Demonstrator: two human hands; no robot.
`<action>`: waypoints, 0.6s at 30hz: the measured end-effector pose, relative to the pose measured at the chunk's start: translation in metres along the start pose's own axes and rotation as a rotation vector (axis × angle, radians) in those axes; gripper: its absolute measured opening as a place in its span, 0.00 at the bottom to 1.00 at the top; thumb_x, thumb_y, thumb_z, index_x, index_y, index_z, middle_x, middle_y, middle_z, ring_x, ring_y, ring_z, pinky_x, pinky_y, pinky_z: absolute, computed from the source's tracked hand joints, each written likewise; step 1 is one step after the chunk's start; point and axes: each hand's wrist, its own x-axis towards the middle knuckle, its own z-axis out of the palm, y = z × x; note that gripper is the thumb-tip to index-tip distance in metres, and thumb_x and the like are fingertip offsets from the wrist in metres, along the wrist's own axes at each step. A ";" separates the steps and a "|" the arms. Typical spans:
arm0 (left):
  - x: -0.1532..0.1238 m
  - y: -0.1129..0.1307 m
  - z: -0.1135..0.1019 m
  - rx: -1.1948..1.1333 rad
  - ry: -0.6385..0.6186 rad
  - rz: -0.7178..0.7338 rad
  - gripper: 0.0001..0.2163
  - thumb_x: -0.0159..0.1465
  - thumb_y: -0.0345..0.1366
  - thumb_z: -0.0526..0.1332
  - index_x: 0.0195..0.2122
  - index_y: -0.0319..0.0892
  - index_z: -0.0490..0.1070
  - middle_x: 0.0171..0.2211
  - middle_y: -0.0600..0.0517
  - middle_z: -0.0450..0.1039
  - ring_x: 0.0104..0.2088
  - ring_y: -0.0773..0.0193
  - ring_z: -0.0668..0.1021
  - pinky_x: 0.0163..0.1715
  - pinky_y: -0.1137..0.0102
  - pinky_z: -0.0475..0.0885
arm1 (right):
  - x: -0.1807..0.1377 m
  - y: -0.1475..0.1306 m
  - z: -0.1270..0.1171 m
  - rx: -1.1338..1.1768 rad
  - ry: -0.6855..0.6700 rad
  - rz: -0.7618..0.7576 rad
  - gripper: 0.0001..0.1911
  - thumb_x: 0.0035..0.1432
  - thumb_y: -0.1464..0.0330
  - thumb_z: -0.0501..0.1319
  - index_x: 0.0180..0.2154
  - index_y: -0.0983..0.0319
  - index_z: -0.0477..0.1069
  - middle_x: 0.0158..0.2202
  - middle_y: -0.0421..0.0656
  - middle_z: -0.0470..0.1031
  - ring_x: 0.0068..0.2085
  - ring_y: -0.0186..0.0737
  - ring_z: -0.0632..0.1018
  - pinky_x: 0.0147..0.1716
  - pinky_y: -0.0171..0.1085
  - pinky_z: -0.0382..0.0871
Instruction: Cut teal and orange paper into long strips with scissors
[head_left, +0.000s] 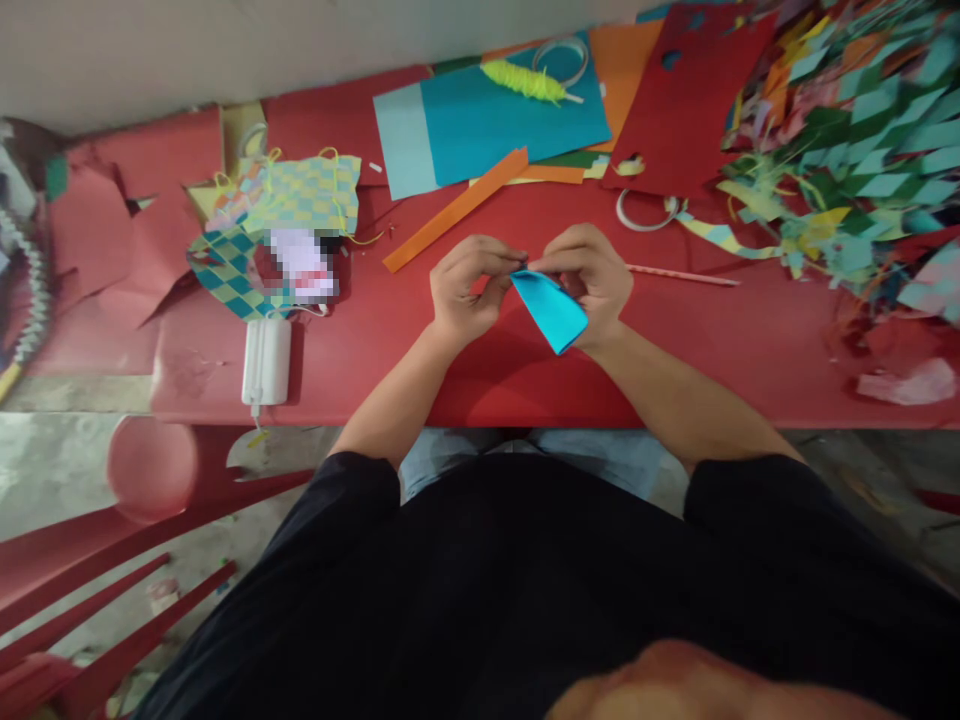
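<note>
A folded piece of light blue paper point(551, 310) hangs between my two hands above the red table point(375, 340). My left hand point(466, 290) pinches its top edge with curled fingers. My right hand point(589, 280) grips the same top edge from the right, fingers closed, and the paper droops below it toward me. Both hands meet at the fold, about mid-table.
An orange paper strip point(456, 208) lies just beyond the hands. Blue, orange and red sheets point(510, 120) lie at the back with yellow yarn point(525, 80). Woven paper pieces point(300, 200) and a white glue bottle point(267, 360) sit left. A heap of woven scraps point(847, 130) fills the right. Tape rolls, a thin stick.
</note>
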 end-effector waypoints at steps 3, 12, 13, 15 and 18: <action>-0.001 0.000 0.000 0.050 -0.019 -0.049 0.17 0.73 0.60 0.65 0.37 0.53 0.83 0.41 0.51 0.86 0.45 0.54 0.88 0.52 0.47 0.83 | -0.003 -0.001 0.001 -0.022 0.041 -0.041 0.21 0.73 0.44 0.62 0.38 0.50 0.83 0.37 0.46 0.76 0.38 0.47 0.78 0.42 0.52 0.77; 0.002 0.010 -0.002 0.085 -0.067 -0.107 0.22 0.72 0.64 0.64 0.33 0.51 0.81 0.37 0.52 0.83 0.45 0.53 0.88 0.51 0.45 0.84 | -0.002 -0.011 0.000 -0.023 0.030 -0.030 0.25 0.71 0.40 0.61 0.36 0.49 0.82 0.33 0.45 0.74 0.35 0.47 0.77 0.38 0.53 0.77; 0.002 0.010 -0.002 0.074 -0.063 -0.097 0.22 0.71 0.64 0.64 0.33 0.52 0.81 0.37 0.52 0.83 0.46 0.52 0.88 0.51 0.45 0.83 | -0.002 -0.011 0.000 -0.027 0.022 -0.006 0.26 0.71 0.39 0.60 0.34 0.50 0.82 0.33 0.46 0.74 0.35 0.47 0.77 0.39 0.53 0.77; 0.002 0.010 -0.002 0.049 -0.053 -0.064 0.22 0.71 0.64 0.65 0.33 0.52 0.82 0.37 0.52 0.83 0.45 0.52 0.88 0.51 0.44 0.83 | -0.003 -0.011 0.001 -0.002 0.033 -0.018 0.26 0.71 0.40 0.61 0.34 0.51 0.81 0.33 0.46 0.74 0.36 0.47 0.77 0.39 0.53 0.77; 0.001 0.009 -0.002 0.044 -0.053 -0.048 0.22 0.71 0.65 0.65 0.33 0.52 0.81 0.36 0.53 0.83 0.44 0.53 0.88 0.50 0.44 0.83 | -0.004 -0.010 0.000 0.062 0.032 -0.070 0.21 0.70 0.43 0.64 0.38 0.50 0.82 0.34 0.45 0.74 0.35 0.45 0.76 0.39 0.52 0.76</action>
